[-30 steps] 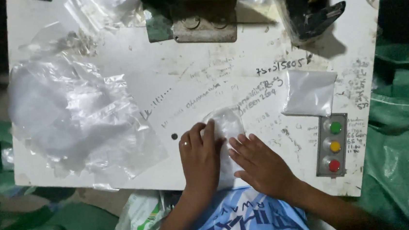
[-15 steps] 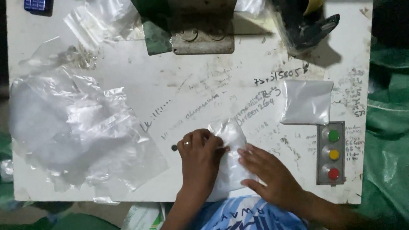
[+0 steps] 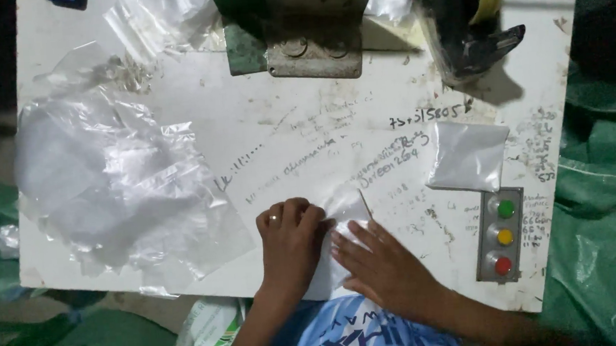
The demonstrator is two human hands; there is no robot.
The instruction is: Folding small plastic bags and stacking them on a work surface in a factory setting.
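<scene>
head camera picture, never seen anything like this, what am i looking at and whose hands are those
The camera sits on a person's head and looks straight down, so the two hands at the bottom are that person's own. They work at a white table scribbled with handwriting. The left hand, with a ring on one finger, and the right hand both press flat on a small clear bag near the table's front edge. To the left lies a heap of clear bags. To the right lie a small white packet and a button box with green, yellow and red buttons. At the far edge stand a metal machine base and a tape dispenser. Green sacking surrounds the table.
</scene>
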